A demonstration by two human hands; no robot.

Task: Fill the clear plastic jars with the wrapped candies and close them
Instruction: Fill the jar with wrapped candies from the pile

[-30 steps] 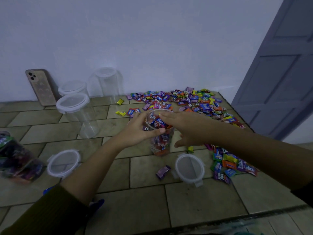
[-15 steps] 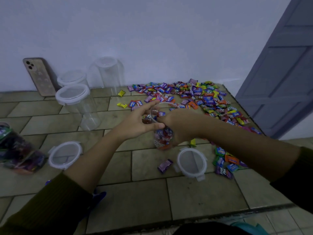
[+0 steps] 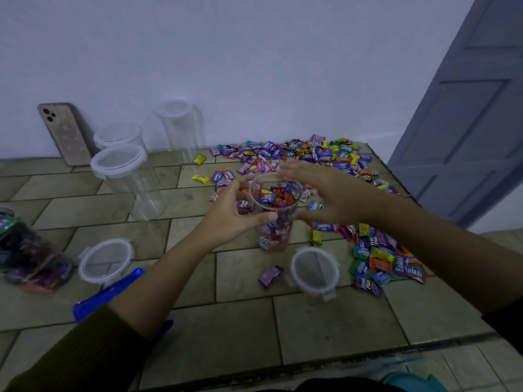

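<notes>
A clear open jar (image 3: pixel 274 222), about full of wrapped candies, stands on the tiled counter in the middle. My left hand (image 3: pixel 229 216) grips its left side, thumb across the front wall. To the jar's right, my right hand (image 3: pixel 331 193) hovers with straight fingers and holds nothing. A big heap of wrapped candies (image 3: pixel 305 157) spreads behind and to the right. One loose lid (image 3: pixel 314 269) lies just in front of the jar, another lid (image 3: pixel 106 260) lies at the left.
Three empty lidded jars (image 3: pixel 124 176) stand at the back left by a phone (image 3: pixel 65 133) leaning on the wall. A filled jar (image 3: pixel 27 253) lies at the far left. A blue clip (image 3: pixel 107 292) sits under my left forearm. A stray candy (image 3: pixel 270 276) lies near the front lid.
My right hand was over the jar's mouth with curled fingers; it has lifted off to the right and spread flat. My left hand stays on the jar.
</notes>
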